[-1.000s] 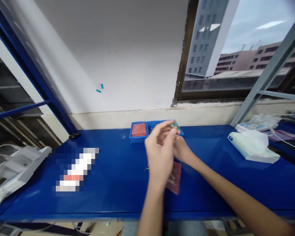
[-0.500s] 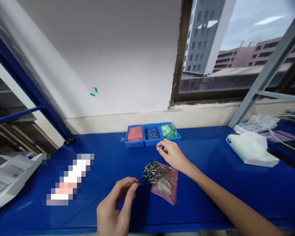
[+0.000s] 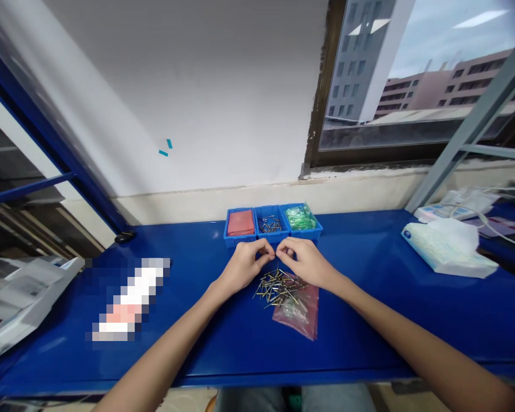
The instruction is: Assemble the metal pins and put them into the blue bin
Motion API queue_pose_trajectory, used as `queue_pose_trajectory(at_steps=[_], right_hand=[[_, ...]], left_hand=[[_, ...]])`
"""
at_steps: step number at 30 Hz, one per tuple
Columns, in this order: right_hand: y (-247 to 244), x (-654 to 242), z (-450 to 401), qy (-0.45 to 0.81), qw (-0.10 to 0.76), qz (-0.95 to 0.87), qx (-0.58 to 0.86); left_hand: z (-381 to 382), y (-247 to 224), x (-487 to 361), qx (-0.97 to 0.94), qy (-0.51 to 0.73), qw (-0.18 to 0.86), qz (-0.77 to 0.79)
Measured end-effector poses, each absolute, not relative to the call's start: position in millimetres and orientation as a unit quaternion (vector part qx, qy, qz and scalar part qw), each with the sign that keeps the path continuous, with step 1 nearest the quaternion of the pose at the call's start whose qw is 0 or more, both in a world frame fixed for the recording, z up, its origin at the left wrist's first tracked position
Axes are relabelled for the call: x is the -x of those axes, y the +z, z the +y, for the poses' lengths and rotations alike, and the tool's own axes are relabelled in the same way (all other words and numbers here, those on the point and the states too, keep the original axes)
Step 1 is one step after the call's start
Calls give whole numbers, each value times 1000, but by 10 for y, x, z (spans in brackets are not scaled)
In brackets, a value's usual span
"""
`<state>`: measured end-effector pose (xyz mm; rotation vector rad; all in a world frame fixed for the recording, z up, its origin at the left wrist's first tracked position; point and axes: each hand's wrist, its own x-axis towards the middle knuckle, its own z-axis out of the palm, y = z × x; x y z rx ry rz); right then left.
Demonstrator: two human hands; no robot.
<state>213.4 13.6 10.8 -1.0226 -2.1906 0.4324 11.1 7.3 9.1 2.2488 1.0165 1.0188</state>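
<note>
My left hand and my right hand meet fingertip to fingertip behind a loose pile of thin metal pins. Both hands are closed in a pinch. A thin metal pin is pinched in my left fingers, though it hardly shows now. What my right fingers hold, if anything, is too small to make out. The pile lies partly on a pink plastic bag with clear bags on top. Just beyond the hands is a blue bin of metal pins.
Beside that bin stand a blue bin with pink bags and one with green-tinted clear bags. On the right lies a tissue pack. White devices with cables sit at the left. A pixelated patch hides something.
My left hand has moved forward and right from the table's front, meeting my right hand. My right hand stays pinched over the far side of the pile. The view has tilted slightly down.
</note>
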Motion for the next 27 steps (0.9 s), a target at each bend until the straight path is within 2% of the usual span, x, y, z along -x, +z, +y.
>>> queue_pose_trajectory(at_steps=[6, 12, 18, 22, 27], right_hand=[[28, -2138, 126, 146, 314, -855, 386], [-3, -2126, 107, 113, 303, -853, 410], [21, -2107, 88, 99, 316, -859, 390], [85, -2108, 62, 107, 358, -838, 399], [92, -2181, 138, 112, 382, -811, 429]], left_hand=[[7, -23, -139, -798, 410, 175, 405], [-68, -23, -119, -828, 362, 12, 429], [-117, 33, -155, -838, 313, -49, 445], [64, 157, -213, -852, 305, -9, 425], [258, 147, -287, -798, 431, 157, 390]])
